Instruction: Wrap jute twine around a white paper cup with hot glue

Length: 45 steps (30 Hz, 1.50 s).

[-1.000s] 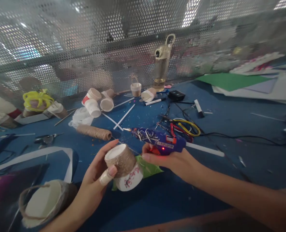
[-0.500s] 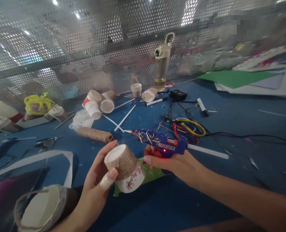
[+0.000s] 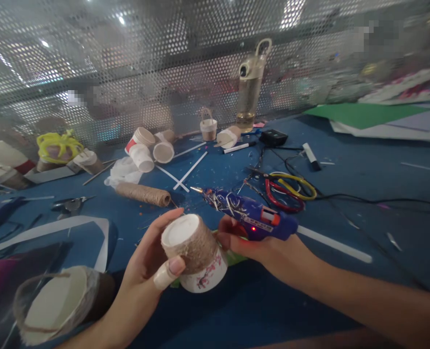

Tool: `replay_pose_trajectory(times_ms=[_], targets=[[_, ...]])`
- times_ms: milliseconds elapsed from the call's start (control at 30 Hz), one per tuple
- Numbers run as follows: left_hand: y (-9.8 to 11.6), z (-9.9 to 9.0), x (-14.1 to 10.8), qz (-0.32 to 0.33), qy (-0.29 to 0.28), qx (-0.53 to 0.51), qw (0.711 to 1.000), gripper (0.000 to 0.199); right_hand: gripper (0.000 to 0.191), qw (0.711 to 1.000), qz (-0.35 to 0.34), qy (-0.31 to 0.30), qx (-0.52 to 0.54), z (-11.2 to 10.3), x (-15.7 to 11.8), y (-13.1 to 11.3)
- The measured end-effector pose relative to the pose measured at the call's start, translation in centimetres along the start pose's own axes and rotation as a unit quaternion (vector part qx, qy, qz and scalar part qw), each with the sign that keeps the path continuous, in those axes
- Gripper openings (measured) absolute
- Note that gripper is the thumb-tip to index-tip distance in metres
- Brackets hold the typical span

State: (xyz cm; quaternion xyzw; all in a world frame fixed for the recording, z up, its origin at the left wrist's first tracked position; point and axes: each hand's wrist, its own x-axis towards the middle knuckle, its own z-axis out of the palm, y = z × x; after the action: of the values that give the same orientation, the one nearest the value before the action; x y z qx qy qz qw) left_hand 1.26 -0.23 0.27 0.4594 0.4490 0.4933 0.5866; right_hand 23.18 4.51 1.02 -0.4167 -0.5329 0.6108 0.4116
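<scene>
My left hand (image 3: 152, 271) is closed round a paper cup (image 3: 196, 257) wrapped partly in twine, its white base tilted up and a pink blossom print on its lower band. A wrapping covers my left thumb. My right hand (image 3: 251, 242) grips a blue hot glue gun (image 3: 244, 208) covered in glue strands, with a red light lit and a white glue stick (image 3: 334, 245) out of its back. The metal nozzle points left, above the cup and apart from it. Beyond my left hand lies a roll of twine (image 3: 142, 194).
A cup with a twine handle (image 3: 69, 300) is at the lower left. Farther back are paper cups (image 3: 142, 157), a water bottle (image 3: 251, 92), pliers (image 3: 291, 186) with red and yellow handles, a black cable (image 3: 378, 199) and green paper (image 3: 363, 115). A perforated metal screen (image 3: 138, 87) stands behind.
The cup and both hands sit slightly farther right in view. The glue gun has shifted right and its back end has dropped, so it tilts more. Both holds stay the same.
</scene>
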Motion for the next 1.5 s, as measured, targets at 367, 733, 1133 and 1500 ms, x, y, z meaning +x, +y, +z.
replay_pose_trajectory(times_ms=[367, 733, 1133, 1500], targets=[[0.0, 0.0, 0.5, -0.003, 0.001, 0.016, 1.0, 0.05, 0.022, 1.0, 0.005, 0.025, -0.017, 0.1, 0.2, -0.5], [0.3, 0.5, 0.6, -0.006, 0.03, 0.027, 0.999, 0.043, 0.013, 0.995, -0.039, 0.026, -0.092, -0.7, -0.1, -0.4], [0.4, 0.7, 0.4, 0.021, 0.027, 0.046, 0.998, 0.027, 0.015, 0.992, -0.023, 0.052, -0.112, -0.7, 0.1, -0.8], [-0.1, 0.0, 0.1, 0.019, -0.011, 0.06, 0.998, 0.036, 0.022, 0.998, 0.04, 0.032, 0.031, 0.2, -0.1, -0.9]])
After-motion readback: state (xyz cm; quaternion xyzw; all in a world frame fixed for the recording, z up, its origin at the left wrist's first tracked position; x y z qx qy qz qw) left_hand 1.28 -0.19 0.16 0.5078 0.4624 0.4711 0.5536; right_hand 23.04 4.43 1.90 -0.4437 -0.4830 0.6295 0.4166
